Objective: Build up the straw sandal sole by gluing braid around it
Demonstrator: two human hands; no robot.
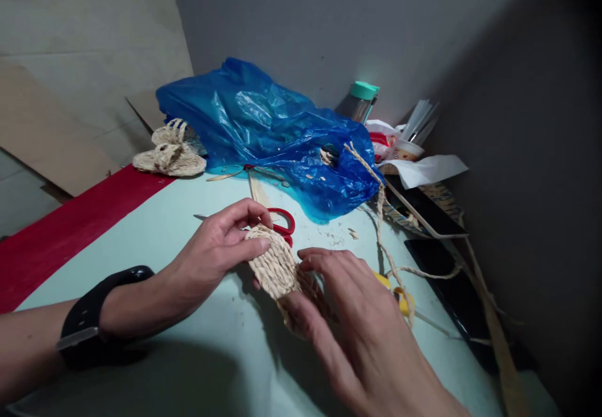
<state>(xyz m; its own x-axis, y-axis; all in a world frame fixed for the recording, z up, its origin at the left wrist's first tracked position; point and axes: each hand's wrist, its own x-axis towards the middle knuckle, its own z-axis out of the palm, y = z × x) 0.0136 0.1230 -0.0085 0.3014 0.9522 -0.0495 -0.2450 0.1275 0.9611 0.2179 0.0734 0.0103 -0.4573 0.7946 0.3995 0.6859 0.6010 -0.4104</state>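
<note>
A small woven straw slipper [271,260] is held over the table between both of my hands. My left hand [221,241] pinches its far rounded end, thumb on top and fingers curled behind and below. Round the nearer end is my right hand [352,316], its thumb and fingers on either side of the straw; part of the slipper is hidden by it. Just beyond the slipper lie red-handled scissors [288,216], partly covered by my left hand. A twisted straw cord [382,229] hangs down to the right of them.
A crumpled blue plastic bag [263,122] spreads across the back. Finished-looking straw slippers [172,153] sit left of it. At right are a green-lidded bottle [364,91], a cup of straws [408,148], a black phone-like slab [451,291] and a yellow object [403,301]. A grey wall [376,22] stands behind.
</note>
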